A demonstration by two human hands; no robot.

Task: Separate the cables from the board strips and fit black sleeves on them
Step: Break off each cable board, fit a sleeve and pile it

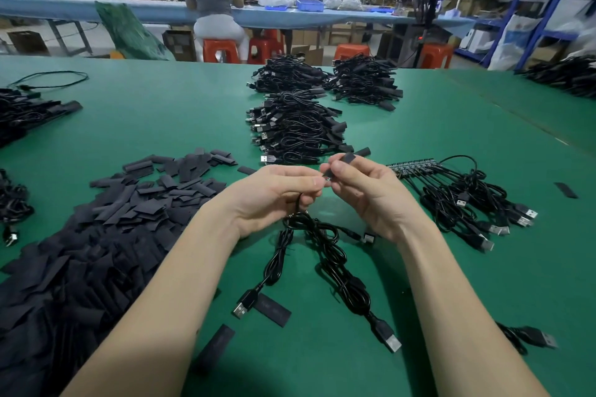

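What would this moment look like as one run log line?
step: sleeving | left hand: pinches cable end | right hand: holds black sleeve | board strip: cables attached, right side

The hands [325,193] meet above the middle of the table [161,119], and all else lies around them. Left of them spreads the heap of sleeves [106,235]. Behind them sit stacks of finished cables [296,129]. Right of them lies a board strip [411,166], seemingly with cables [467,203] attached. Below them trails a loose cable [335,274].
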